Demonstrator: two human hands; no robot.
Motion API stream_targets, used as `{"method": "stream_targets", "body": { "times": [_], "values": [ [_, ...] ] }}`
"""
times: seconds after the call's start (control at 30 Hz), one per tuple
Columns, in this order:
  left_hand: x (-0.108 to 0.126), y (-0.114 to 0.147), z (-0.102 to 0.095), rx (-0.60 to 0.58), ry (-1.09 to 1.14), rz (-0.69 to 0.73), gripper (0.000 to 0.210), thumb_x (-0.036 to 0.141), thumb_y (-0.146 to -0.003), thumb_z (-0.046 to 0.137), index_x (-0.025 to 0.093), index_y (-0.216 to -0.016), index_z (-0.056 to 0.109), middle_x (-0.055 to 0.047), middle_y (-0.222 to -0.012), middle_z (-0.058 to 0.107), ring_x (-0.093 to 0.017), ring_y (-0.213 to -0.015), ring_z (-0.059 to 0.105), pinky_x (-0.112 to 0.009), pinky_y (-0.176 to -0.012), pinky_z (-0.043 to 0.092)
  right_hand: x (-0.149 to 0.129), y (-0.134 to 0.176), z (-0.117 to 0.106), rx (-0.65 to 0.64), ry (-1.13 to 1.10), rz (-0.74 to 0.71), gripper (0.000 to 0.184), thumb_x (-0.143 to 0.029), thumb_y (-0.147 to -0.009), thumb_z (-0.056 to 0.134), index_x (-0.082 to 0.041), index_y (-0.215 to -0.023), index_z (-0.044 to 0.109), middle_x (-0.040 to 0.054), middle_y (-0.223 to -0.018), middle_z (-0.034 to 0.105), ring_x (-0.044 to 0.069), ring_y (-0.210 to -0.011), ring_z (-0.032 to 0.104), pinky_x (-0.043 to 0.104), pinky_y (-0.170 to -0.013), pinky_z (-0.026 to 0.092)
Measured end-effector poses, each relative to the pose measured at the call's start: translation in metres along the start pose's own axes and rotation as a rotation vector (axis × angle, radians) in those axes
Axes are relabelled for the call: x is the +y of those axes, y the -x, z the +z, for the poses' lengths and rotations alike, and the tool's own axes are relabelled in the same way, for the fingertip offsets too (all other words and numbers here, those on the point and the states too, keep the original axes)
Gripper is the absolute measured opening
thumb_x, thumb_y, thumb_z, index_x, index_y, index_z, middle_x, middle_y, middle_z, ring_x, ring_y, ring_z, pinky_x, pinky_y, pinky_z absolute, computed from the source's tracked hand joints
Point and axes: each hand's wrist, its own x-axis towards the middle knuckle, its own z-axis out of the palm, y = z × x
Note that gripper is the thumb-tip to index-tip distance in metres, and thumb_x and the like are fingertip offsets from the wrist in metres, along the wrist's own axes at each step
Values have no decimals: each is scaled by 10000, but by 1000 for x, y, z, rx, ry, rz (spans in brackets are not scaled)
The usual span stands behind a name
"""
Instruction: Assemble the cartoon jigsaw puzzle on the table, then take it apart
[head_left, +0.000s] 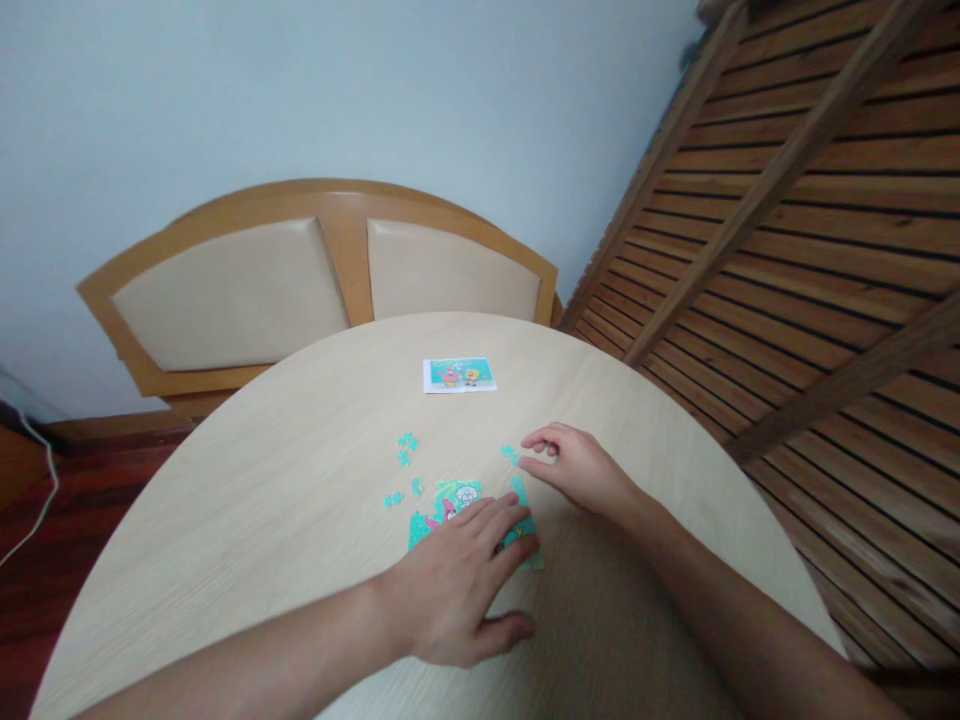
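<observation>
A partly joined cartoon jigsaw puzzle point(466, 494) lies on the table in front of me, its teal pieces showing a pink figure and a pale one. My left hand point(469, 575) is spread over it with the palm down, hiding much of its middle and lower part. Past the puzzle's upper right corner, my right hand point(581, 468) has its thumb and index finger apart. Beside those fingertips are loose teal puzzle pieces point(508, 451); whether the thumb touches one I cannot tell. More loose pieces point(406, 446) lie to the puzzle's upper left.
A small picture card point(463, 375) with cartoon figures lies farther back on the round wooden table point(300, 480). Behind the table stands a padded bench back point(450, 265) against the wall. A slatted wooden panel point(825, 220) leans at the right.
</observation>
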Motion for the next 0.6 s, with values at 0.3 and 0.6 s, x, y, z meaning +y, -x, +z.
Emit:
{"method": "stream_targets", "body": {
  "times": [0.3, 0.6],
  "values": [
    [30, 19, -10, -212, 14, -177, 800, 579, -922, 585, 136, -1542, 341, -207, -1616, 246, -438, -1496, 159, -638, -1190, 204, -5, -1, 4, -50, -24, 22, 110, -284, -760, 728, -201, -832, 725, 42, -879, 737, 217, -858, 657, 351, -822, 483],
    [33, 4, 3, -57, 210, -132, 741, 568, -894, 592, 150, -1479, 410, -184, -1573, 357, -389, -1435, 343, -545, -1173, 316, -39, 7, 19, -91, -433, -5, 247, -278, -833, 617, -179, -1030, 730, 57, -933, 758, 189, -863, 681, 321, -818, 538]
  ]
}}
